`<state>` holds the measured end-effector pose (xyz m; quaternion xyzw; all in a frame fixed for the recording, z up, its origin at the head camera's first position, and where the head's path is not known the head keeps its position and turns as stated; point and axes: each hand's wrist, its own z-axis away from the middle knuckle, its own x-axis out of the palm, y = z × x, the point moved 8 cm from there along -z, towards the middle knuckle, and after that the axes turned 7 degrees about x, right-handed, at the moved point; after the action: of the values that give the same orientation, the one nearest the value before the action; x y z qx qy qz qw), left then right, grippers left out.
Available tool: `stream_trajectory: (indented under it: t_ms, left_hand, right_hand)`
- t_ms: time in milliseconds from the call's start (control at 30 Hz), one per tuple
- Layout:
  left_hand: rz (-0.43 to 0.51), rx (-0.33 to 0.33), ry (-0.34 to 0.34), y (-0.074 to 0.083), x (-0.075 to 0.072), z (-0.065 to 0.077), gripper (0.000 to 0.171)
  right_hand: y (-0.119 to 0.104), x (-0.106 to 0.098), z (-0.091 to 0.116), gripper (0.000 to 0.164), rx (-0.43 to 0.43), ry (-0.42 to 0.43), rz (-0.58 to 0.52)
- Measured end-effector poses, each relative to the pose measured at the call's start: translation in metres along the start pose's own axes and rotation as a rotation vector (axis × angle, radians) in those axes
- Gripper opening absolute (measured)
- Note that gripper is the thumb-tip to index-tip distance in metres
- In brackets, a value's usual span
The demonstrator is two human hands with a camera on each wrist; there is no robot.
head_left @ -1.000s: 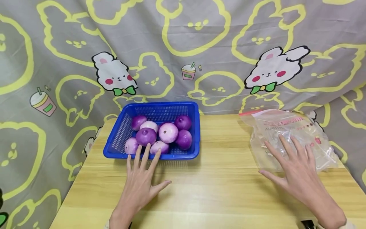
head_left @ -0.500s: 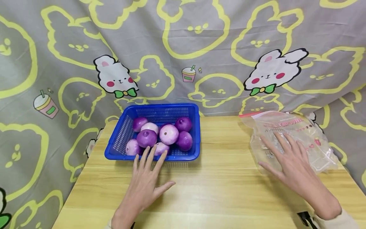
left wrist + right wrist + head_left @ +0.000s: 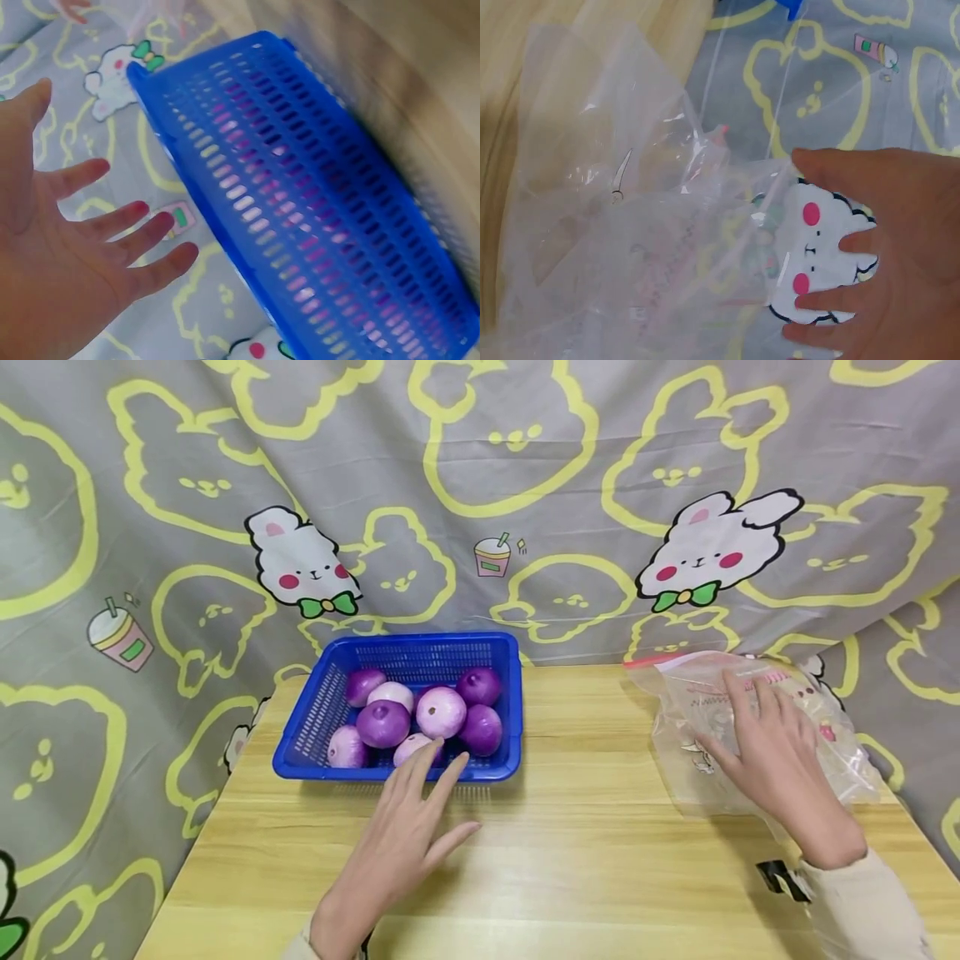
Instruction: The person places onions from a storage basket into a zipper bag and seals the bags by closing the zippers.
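Observation:
My left hand [image 3: 397,835] reaches over the table, fingers extended and thumb spread, its fingertips overlapping the front rim of a blue plastic basket [image 3: 318,773]. Several onions fill the basket, among them a deep purple onion [image 3: 383,724] and a paler onion [image 3: 441,712]. In the left wrist view, that hand [image 3: 82,240] holds nothing and shows apart from the basket's slotted wall [image 3: 247,195]. To the right, my right hand [image 3: 780,768] hovers over a clear zip bag [image 3: 678,777] with printed drawings. Its fingers are loosely extended, the thumb overlapping the bag [image 3: 607,240] in the right wrist view.
Both containers rest on a light wooden table [image 3: 577,860]. Behind it hangs a grey curtain [image 3: 570,460] with cartoon bears and rabbits, close to the basket's back rim. A dark strap [image 3: 782,878] shows by the right sleeve [image 3: 862,902].
My left hand has slid right along the basket's front, its fingers drawing closer together. My right hand has shifted left and turned more side-on above the bag. Basket and onions stay in place.

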<state>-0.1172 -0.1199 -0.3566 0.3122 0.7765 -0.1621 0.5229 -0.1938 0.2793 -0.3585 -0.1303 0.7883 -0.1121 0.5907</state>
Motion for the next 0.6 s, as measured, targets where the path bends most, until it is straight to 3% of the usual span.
stream_trajectory:
  t_ms: [200,467,600]
  left_hand:
    - [0.027,0.053,-0.009,0.014,-0.003,-0.016,0.065]
    - [0.063,0.132,-0.017,0.036,0.001,-0.043,0.052]
    - [0.087,0.165,-0.017,0.046,0.005,-0.055,0.048]
  right_hand:
    - [0.016,0.014,-0.011,0.095,0.085,-0.046,0.027]
    - [0.02,0.009,-0.013,0.062,0.012,0.12,0.068]
    - [0.013,-0.001,-0.01,0.056,0.007,0.184,0.047]
